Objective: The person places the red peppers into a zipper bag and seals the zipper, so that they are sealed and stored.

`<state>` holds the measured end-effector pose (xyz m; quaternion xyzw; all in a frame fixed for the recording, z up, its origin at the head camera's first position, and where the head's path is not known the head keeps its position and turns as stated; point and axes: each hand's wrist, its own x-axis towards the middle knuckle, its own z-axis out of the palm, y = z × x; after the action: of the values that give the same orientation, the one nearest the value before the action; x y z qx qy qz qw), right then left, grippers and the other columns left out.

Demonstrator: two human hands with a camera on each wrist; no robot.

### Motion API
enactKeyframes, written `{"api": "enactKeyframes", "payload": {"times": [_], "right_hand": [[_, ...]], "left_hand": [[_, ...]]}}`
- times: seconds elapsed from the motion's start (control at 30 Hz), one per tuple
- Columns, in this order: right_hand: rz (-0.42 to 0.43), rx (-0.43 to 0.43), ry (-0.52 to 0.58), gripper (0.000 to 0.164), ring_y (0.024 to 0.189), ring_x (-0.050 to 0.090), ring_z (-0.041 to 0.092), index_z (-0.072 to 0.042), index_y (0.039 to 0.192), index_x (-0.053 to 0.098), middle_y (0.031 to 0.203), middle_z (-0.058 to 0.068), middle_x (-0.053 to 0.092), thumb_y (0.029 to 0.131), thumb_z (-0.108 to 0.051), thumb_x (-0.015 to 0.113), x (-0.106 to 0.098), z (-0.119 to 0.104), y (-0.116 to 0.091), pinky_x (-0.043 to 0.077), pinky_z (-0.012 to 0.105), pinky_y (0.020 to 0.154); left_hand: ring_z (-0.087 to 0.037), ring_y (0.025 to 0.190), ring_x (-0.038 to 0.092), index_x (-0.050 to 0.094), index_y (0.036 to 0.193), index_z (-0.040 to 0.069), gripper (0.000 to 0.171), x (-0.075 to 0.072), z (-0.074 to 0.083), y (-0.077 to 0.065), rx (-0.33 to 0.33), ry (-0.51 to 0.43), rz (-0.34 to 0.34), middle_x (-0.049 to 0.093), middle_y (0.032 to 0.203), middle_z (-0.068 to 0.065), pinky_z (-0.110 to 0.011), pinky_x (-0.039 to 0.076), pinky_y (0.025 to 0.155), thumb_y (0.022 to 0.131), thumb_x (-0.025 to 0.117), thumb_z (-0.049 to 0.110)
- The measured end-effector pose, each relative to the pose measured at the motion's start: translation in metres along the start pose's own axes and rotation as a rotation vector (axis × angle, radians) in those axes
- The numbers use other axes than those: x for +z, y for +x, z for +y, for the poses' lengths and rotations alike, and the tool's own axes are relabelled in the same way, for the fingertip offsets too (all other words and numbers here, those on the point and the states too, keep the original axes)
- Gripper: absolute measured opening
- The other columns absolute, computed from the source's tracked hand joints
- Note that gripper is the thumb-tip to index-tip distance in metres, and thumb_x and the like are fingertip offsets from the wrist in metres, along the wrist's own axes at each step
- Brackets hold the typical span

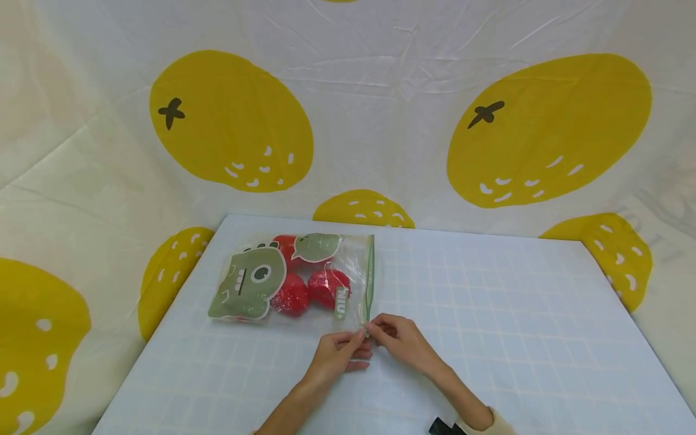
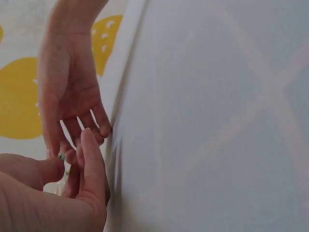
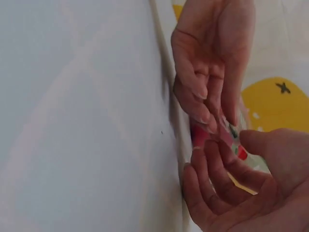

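A clear zip bag (image 1: pixel 247 287) with a green monster print lies flat on the table, its green-edged opening facing right. Inside it are several red rounded objects (image 1: pixel 290 296), whose kind I cannot tell. My left hand (image 1: pixel 334 356) pinches the near corner of the opening between thumb and fingers. Close against it, my right hand (image 1: pixel 406 344) pinches the same corner from the right. Both wrist views show the fingertips meeting there, with the left hand (image 2: pixel 72 200) and the right hand (image 3: pixel 256 188) hiding most of the bag.
A pale blue checked cloth (image 1: pixel 489 320) covers the table. Behind and beside it hangs a white curtain with large yellow fruit prints (image 1: pixel 234 121). A black object (image 1: pixel 444 426) shows by the right sleeve at the bottom edge.
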<state>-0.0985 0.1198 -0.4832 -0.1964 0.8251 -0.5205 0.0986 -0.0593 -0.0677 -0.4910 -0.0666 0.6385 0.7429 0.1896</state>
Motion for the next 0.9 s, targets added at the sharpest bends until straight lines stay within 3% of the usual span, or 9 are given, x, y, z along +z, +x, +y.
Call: {"api": "enactKeyframes", "payload": {"times": [0.27,0.5,0.9], "right_hand": [[0.018,0.015,0.046,0.019,0.072,0.068,0.019,-0.008,0.094,0.075,0.08,0.004,0.073,0.102,-0.021,0.064,0.005,0.005,0.002,0.053,0.022,0.067],[0.039,0.013,0.04,0.02,0.068,0.065,0.013,-0.01,0.089,0.075,0.073,0.001,0.07,0.101,-0.024,0.067,0.003,0.004,0.006,0.052,0.023,0.064],[0.084,0.059,0.072,0.023,0.07,0.067,0.015,-0.006,0.09,0.074,0.076,0.003,0.072,0.101,-0.025,0.067,0.002,0.005,0.015,0.052,0.023,0.065]], "left_hand": [[-0.017,0.088,0.074,0.064,0.119,-0.015,0.038,0.002,-0.001,0.0,0.017,-0.071,0.022,0.075,0.099,-0.016,-0.032,0.061,0.083,0.101,0.067,0.018],[-0.014,0.084,0.074,0.067,0.114,-0.012,0.032,0.006,-0.002,0.004,0.026,-0.015,0.07,0.076,0.096,-0.013,-0.029,0.061,0.082,0.099,0.069,0.017],[-0.011,0.081,0.072,0.068,0.111,-0.009,0.029,0.009,0.0,0.009,0.026,0.005,0.093,0.076,0.095,-0.014,-0.029,0.061,0.081,0.099,0.069,0.017]]}}
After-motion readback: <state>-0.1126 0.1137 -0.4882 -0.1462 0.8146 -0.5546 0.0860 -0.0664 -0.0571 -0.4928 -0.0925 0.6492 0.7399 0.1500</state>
